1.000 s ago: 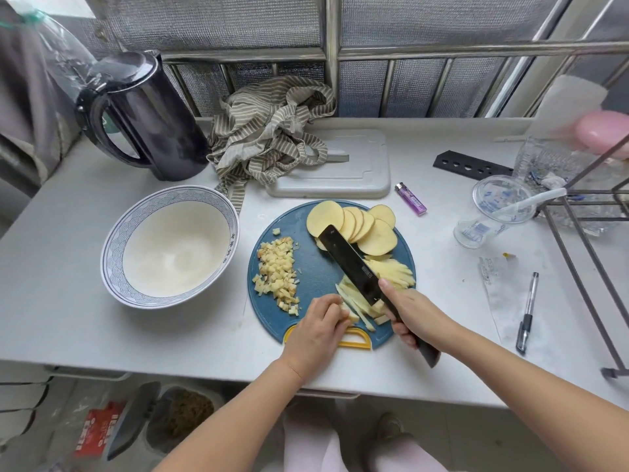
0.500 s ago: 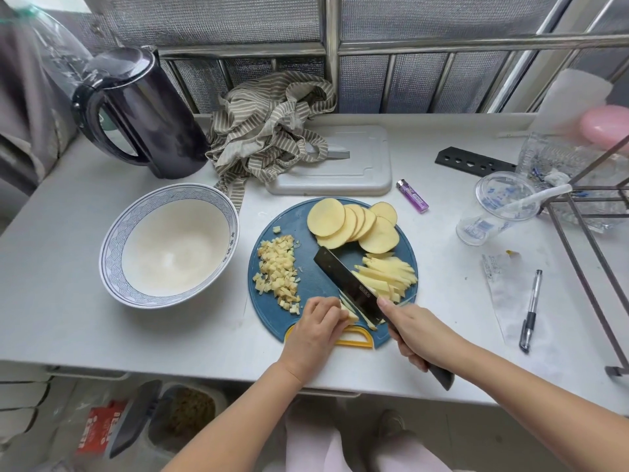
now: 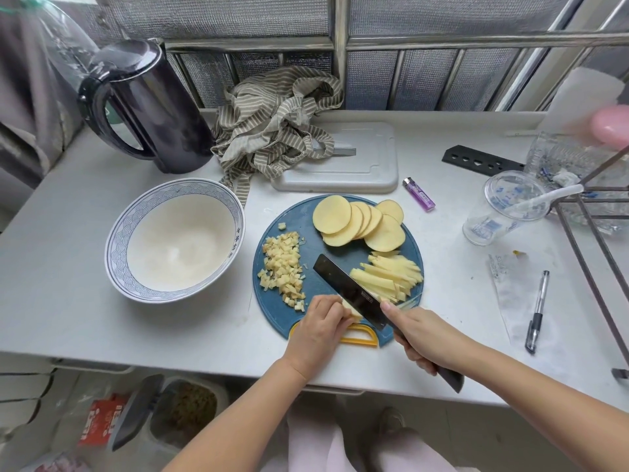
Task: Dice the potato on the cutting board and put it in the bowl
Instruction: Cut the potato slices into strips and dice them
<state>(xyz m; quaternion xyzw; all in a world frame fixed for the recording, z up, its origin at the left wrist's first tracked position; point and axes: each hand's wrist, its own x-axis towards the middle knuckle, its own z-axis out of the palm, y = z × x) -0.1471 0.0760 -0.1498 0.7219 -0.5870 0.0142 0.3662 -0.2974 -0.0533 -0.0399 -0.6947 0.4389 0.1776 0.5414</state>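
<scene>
Lower centre, the left hand (image 3: 318, 330) curls its fingers over a few potato pieces (image 3: 350, 310) against the knife (image 3: 350, 294) blade, seemingly pinching them. The right hand (image 3: 420, 335) wraps the handle, forefinger straight on the blade. Potato dice (image 3: 282, 267) lie on the blue cutting board (image 3: 326, 264); the bowl (image 3: 117, 233) sits centre-left.

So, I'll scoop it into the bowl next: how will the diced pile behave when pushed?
The dice would probably scatter rather than slide together: small loose cubes, a few lie apart. Flat-sided, they seem unlikely to roll off the board.
</scene>
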